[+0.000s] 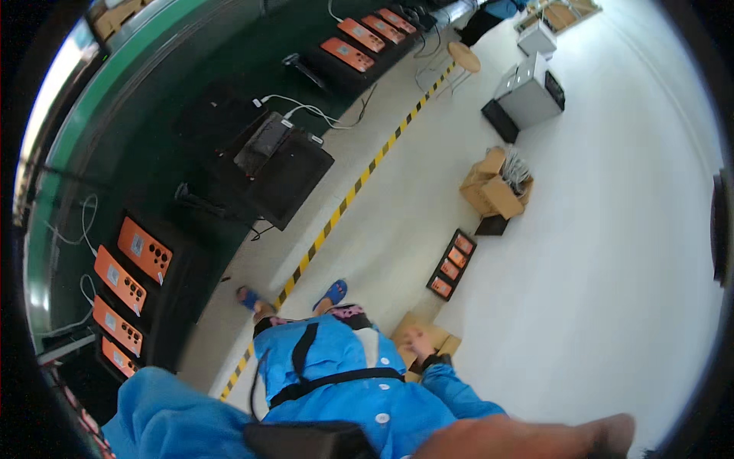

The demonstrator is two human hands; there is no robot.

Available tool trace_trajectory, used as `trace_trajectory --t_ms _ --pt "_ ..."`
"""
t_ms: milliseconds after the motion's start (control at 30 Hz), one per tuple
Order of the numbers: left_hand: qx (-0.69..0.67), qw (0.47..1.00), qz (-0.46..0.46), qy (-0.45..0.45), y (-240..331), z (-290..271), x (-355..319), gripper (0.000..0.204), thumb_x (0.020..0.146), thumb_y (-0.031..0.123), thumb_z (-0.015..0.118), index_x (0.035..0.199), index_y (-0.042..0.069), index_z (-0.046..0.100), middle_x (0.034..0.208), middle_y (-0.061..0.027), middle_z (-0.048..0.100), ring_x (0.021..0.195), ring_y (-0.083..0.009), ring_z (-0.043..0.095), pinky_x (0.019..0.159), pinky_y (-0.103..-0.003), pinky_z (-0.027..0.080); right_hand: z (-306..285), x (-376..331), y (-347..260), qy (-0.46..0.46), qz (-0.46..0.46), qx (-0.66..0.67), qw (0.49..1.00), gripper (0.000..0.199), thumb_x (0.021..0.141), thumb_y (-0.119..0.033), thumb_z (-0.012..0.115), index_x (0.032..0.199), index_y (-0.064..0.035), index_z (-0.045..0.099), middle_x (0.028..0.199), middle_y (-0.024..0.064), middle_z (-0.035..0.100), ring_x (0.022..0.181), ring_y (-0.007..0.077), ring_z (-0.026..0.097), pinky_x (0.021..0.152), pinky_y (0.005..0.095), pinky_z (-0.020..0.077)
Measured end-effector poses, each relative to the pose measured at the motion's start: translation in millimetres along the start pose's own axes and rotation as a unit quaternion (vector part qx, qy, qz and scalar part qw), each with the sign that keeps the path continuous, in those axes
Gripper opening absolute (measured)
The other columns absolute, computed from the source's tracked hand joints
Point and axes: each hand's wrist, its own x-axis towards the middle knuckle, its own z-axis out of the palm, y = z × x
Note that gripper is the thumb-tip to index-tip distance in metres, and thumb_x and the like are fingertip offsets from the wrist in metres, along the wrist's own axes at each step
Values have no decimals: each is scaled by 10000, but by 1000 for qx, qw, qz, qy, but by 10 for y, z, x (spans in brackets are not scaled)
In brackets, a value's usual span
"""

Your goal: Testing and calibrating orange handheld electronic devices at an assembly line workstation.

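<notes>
Cardboard box (425, 336) sits on the pale floor (596, 252) just beside the person's right hip, and the right hand (420, 343) rests on its top — fingers spread loosely, not closed around anything. The left hand is out of view; only a blue sleeve (164, 417) shows at the lower left. A black tray of orange phones (451, 264) lies on the floor near the box. Orange phones (126, 283) on black trays line the green workbench (153, 115) at left — beyond the yellow-black floor tape (348, 195).
</notes>
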Motion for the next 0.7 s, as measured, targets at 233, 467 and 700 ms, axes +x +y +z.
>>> trace_trajectory --t_ms 233,467,700 --pt "-77 994 -57 -47 -526 -350 1109 292 819 156 592 1058 1 528 1032 -145 589 1004 -247 571 888 -345 448 -435 465 -704 52 -47 54 996 290 940 -225 588 1176 -63 538 931 71 634 684 125 589 520 250 470" --pt "-135 983 -87 -94 -659 -1134 2242 340 795 144 584 1098 5 519 1056 -132 577 1018 -224 558 898 -330 439 -447 840 -931 53 -68 -36 996 266 900 -233 631 1067 -26 647 933 78 688 801 163 632 738 291 506" --pt "-127 982 -96 -106 -262 -2023 3556 393 770 132 576 1138 10 511 1080 -119 566 1033 -201 544 908 -316 429 -728 1238 -2154 149 -92 -29 984 286 921 -271 626 997 -2 685 900 73 690 800 125 609 739 269 483"
